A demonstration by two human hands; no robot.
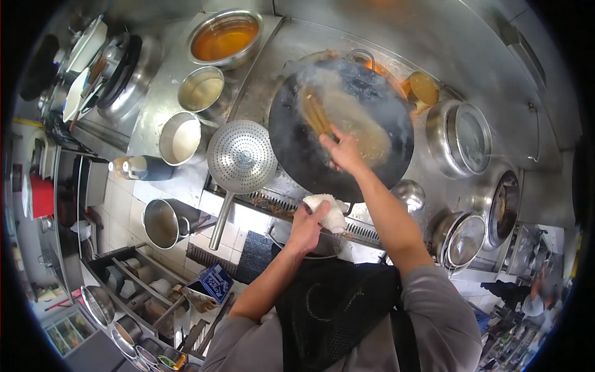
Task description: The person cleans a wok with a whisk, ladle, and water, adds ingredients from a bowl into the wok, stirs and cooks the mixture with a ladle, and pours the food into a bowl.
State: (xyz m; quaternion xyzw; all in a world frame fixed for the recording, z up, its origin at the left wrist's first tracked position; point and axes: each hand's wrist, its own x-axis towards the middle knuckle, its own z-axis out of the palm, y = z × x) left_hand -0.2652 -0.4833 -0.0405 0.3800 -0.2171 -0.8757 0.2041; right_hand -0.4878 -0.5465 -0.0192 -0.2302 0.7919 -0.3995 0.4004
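Observation:
A large black wok (291,146) sits over a burner, with steam rising and cloudy liquid (365,133) inside. My right hand (344,150) reaches over the wok and grips a bamboo brush (315,111), whose far end is at the liquid, partly veiled by steam. At the wok's near edge, my left hand (307,228) is closed on a folded white cloth (327,214), beside the wok's near handle. Just left of the wok lies a perforated metal strainer (242,156) with its handle toward me.
Left of the wok stand a bowl of orange liquid (224,42) and two metal pots (201,88). Metal pots with lids (471,137) are at the right, near a ladle (408,195). A pot (162,224) and a drawer rack (149,282) sit at lower left.

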